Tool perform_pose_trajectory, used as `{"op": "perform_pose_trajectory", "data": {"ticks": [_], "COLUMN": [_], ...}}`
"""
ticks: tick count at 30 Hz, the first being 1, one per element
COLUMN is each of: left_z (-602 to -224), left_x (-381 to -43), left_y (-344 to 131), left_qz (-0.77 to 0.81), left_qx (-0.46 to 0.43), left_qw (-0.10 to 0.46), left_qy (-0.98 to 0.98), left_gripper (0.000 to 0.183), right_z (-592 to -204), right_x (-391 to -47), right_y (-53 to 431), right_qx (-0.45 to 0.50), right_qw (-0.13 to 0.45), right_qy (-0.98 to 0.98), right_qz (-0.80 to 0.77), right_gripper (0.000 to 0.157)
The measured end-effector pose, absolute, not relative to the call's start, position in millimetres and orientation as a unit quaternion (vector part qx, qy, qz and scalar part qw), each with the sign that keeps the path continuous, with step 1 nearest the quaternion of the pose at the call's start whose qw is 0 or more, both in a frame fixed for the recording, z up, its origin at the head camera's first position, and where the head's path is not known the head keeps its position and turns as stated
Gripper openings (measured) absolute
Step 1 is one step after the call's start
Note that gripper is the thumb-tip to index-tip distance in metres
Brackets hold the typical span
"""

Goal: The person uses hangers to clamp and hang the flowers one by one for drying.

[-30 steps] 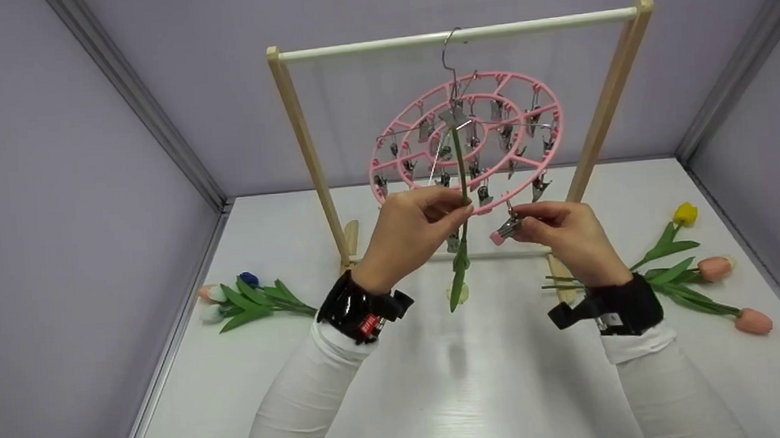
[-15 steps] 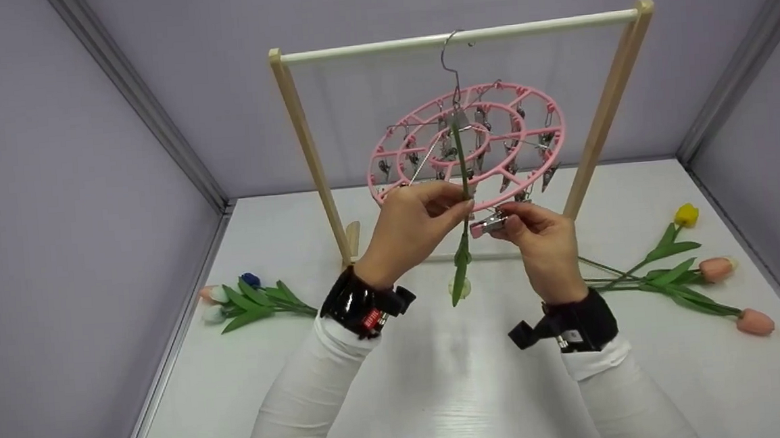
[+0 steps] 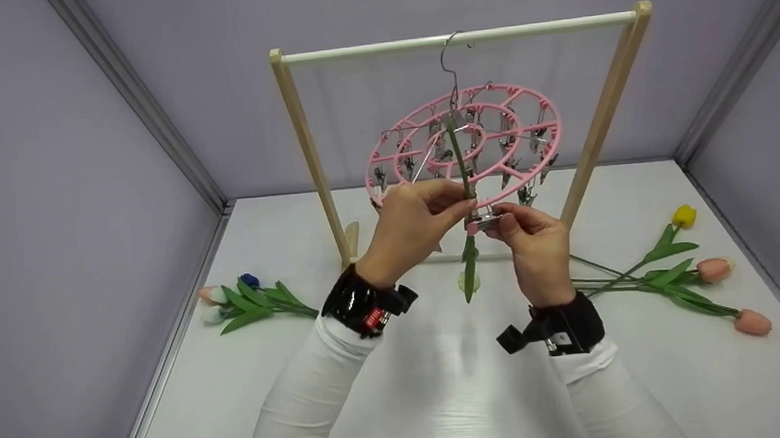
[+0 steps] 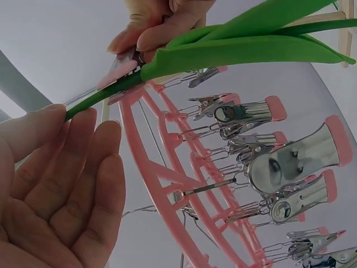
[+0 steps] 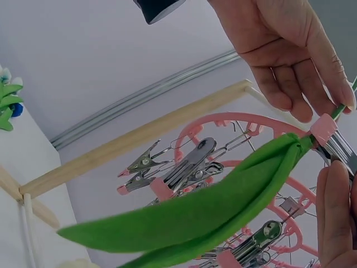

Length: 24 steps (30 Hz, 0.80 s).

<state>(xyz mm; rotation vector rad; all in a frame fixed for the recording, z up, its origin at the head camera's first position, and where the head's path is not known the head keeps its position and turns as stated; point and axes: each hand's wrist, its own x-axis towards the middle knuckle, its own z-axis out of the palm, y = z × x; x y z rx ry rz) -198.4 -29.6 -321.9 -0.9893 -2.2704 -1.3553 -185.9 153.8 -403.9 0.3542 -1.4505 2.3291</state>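
Note:
My left hand pinches the green stem of an artificial flower between thumb and forefinger. The flower hangs head down, leaves below the fingers, its pale head mostly hidden. At the front of a pink round clip hanger, my right hand pinches a metal clip by its handles. In the right wrist view, the pink tips of that clip lie over the stem just above the leaves. Whether the clip bites the stem I cannot tell.
The hanger's hook hangs from the white bar of a wooden stand. Several other clips dangle from the ring. Artificial tulips lie at left and right on the white table.
My right hand has moved left with the clip, bringing its pink tips to the stem. The ring has swung and tilted. My left hand stays nearly in place.

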Motion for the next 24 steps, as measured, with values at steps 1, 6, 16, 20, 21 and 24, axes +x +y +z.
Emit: {"op": "perform_pose_trajectory", "data": {"ticks": [1,6,16,20,21,24], "left_z": [-321.9,-322.0,-324.3,-326.6,-327.5,-330.5], "left_x": [-198.6,-200.0,-202.7,-204.2,-204.7,-206.0], "left_y": [-29.4,-29.9,-34.7,-37.7,-38.5,-40.3], "left_qz": [-0.474,-0.465,-0.467,-0.456,-0.452,-0.44], "left_qx": [-0.345,-0.337,-0.328,-0.322,-0.322,-0.321], "left_qw": [0.159,0.163,0.16,0.17,0.172,0.179], "left_qy": [-0.795,-0.802,-0.805,-0.812,-0.814,-0.819], "left_gripper": [0.013,0.012,0.013,0.014,0.015,0.016], "right_z": [-404.0,-405.4,-411.4,-413.8,-414.6,-417.9], "right_x": [-186.0,-188.3,-196.2,-197.0,-196.8,-196.0], "right_y": [153.7,155.5,161.2,160.2,159.7,159.0], "right_qx": [0.127,0.145,0.198,0.201,0.199,0.179], "right_qw": [0.185,0.167,0.101,0.093,0.09,0.086], "right_qy": [-0.516,-0.52,-0.559,-0.581,-0.584,-0.587], "right_qz": [0.827,0.825,0.799,0.783,0.782,0.785], "right_gripper": [0.026,0.028,0.033,0.033,0.033,0.037]}}
